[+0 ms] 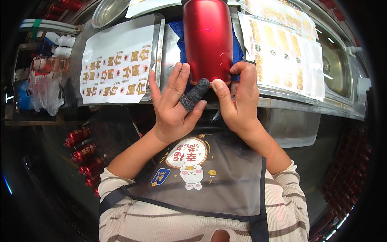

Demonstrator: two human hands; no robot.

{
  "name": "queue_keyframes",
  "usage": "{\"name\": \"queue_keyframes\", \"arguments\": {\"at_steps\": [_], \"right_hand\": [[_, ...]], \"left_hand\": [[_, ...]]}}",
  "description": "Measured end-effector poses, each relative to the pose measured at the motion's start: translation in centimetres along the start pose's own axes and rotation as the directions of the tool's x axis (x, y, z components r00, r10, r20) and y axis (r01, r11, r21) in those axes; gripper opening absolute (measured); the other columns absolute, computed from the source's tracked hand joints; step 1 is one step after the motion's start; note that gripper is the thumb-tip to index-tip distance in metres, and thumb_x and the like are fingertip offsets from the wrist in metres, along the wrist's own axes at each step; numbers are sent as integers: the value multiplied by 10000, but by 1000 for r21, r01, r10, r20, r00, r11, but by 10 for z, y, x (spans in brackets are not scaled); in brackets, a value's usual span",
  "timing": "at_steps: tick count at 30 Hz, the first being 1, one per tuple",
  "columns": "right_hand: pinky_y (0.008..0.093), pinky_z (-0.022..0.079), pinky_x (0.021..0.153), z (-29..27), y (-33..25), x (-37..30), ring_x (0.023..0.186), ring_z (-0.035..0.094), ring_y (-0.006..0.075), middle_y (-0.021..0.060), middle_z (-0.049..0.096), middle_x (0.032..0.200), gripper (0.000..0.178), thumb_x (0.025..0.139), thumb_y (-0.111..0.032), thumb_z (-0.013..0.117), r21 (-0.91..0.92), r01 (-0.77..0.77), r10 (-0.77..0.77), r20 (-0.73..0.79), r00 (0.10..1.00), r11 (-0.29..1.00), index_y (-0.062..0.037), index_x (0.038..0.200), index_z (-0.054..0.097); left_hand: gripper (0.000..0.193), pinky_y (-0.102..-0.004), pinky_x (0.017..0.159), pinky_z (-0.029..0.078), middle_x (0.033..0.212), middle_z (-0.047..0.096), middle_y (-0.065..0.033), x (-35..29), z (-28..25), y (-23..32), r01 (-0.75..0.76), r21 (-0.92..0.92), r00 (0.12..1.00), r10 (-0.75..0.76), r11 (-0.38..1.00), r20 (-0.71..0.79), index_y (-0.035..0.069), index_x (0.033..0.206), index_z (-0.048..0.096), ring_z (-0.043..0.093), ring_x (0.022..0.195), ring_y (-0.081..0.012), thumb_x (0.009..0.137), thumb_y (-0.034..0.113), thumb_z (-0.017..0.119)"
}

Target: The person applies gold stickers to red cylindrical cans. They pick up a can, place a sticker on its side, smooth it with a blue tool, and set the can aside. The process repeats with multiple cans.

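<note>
A large glossy red metal bottle [208, 38] lies on a blue cloth [177, 30], its near end toward me. My left hand [171, 103] is open beside that end, fingers stretched out. A dark grey knitted sleeve covers its index finger [196, 93], whose tip is at the bottle's lower rim. My right hand [241, 97] grips the near right edge of the bottle, thumb against the rim and index finger bent along the side. Its other fingers are mostly hidden.
A sheet of gold and red decals [113, 74] lies on a tray at left. More gold decal sheets [282, 54] lie at right, before a metal sink [340, 66]. A translucent bin [294, 127] sits below the counter. Red bottles [82, 151] stand low at left.
</note>
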State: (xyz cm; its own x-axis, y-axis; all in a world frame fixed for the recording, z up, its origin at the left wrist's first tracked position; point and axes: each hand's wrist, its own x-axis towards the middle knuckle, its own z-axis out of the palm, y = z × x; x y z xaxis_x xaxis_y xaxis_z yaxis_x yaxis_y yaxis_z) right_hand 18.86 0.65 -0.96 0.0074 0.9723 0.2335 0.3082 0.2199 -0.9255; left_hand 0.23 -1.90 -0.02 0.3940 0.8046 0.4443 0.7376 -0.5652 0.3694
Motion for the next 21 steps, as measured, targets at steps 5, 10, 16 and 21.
{"name": "queue_keyframes", "arguments": {"at_steps": [5, 10, 16, 21], "right_hand": [[380, 479, 638, -7, 1, 3, 740, 567, 300, 157, 502, 947, 331, 906, -235, 676, 18, 8, -8, 6, 1000, 1000, -21, 1077, 491], [390, 475, 689, -2, -4, 1, 792, 556, 306, 156, 502, 938, 365, 900, -241, 697, 2, 20, -20, -2, 1000, 1000, -11, 1090, 485], [378, 468, 695, -3, -1, -2, 814, 548, 312, 161, 498, 959, 353, 911, -219, 677, -23, 5, -5, 10, 1000, 1000, 6, 1098, 480], [311, 460, 688, -8, 5, -3, 801, 547, 203, 129, 510, 1014, 252, 946, -133, 608, 63, -25, 23, 30, 999, 998, 11, 1113, 486]], "left_hand": [[394, -635, 1146, 47, 1511, 418, -241, 0, -2, 4, 25, 9, 1000, -25, 1000, -1, 23, 1240, 641, 410, 1403, -402, 874, 160, 682], [390, -636, 1145, 58, 1507, 421, -244, 1, -2, 5, 21, 6, 1000, -21, 1000, -10, 25, 1232, 647, 418, 1396, -411, 867, 156, 689], [240, -654, 1127, 133, 1466, 486, -221, 12, -8, 8, -6, 54, 999, 9, 999, -48, 54, 943, 751, 451, 1352, -445, 754, 199, 780], [203, -697, 1073, 234, 1452, 498, -228, 27, -13, 8, -109, 96, 990, 117, 989, -78, 51, 722, 690, 460, 1315, -506, 681, 214, 805]]}}
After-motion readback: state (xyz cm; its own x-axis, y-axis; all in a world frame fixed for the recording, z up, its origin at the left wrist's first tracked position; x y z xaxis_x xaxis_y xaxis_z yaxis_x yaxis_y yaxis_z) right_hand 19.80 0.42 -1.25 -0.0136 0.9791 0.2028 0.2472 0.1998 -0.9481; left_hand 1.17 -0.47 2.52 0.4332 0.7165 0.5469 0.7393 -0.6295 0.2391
